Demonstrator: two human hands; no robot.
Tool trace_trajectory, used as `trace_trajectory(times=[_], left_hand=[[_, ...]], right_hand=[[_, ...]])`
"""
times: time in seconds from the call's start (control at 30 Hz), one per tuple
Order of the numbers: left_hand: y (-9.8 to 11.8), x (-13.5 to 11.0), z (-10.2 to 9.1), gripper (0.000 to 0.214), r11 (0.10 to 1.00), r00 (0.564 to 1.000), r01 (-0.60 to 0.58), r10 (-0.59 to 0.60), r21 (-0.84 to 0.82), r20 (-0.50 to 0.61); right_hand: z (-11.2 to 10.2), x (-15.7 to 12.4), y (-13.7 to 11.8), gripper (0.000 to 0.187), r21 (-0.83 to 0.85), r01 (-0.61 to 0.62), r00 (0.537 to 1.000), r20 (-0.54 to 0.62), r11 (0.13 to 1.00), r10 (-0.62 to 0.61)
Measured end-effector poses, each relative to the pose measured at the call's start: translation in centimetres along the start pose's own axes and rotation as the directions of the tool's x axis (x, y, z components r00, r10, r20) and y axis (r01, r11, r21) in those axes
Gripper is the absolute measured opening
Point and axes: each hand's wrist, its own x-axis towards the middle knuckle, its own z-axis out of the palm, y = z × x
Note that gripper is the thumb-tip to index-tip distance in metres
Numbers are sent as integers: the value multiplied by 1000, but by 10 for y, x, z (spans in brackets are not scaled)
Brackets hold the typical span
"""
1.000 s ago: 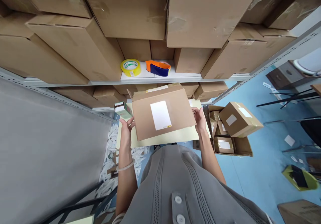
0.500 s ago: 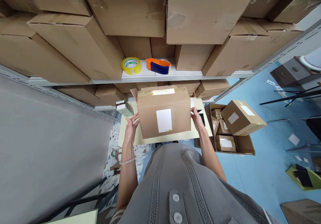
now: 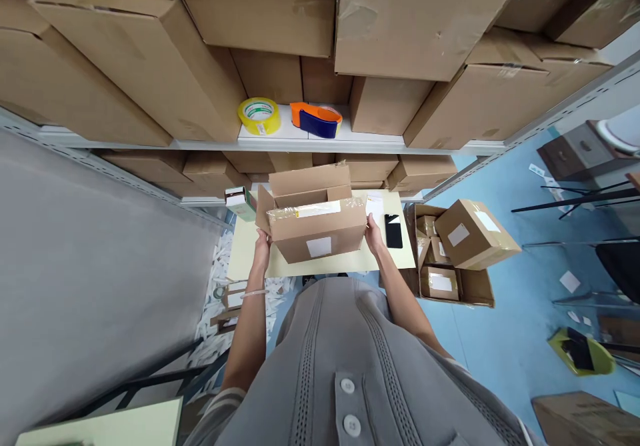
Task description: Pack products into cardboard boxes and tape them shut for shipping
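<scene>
A brown cardboard box [image 3: 286,249] is held over the small pale table [image 3: 395,259] in front of me. Its top flaps stand open, and strips of clear tape and a white label run along the near flap; another white label is on the near side. My left hand [image 3: 262,247] is closed on the box's left side, below a raised side flap. My right hand [image 3: 373,234] grips the right side. What the box holds inside is hidden. Left of it stands a small green and white carton [image 3: 242,203]; to the right lie a black phone [image 3: 393,233] and white paper [image 3: 375,205].
A shelf [image 3: 200,145] packed with cardboard boxes spans the front, carrying a yellow tape roll [image 3: 259,117] and an orange and blue tape dispenser [image 3: 317,121]. A large carton [image 3: 475,289] of smaller boxes stands right. Paper scraps [image 3: 210,326] cover the floor at left.
The box has tilted so its open top and raised flaps show. My left fingers have gone from spread beside it to gripping it. The phone is more fully uncovered.
</scene>
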Motion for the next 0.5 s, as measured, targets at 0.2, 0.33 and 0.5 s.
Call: trace_trajectory(times=[0.2,0.33,0.5], left_hand=[[3,-2,8,67,998,1000,8,-6,63,-25],[-1,11,6,44,997,997,-27,32,75,-69],[-2,31,1,36,995,996,-53,59,85,-72]], right_hand=[[4,1,26,73,27,21,999,-41,999,-20],[14,0,40,57,-11,100,992,-70,995,-101],[20,5,41,48,-56,93,995,-37,994,-96]])
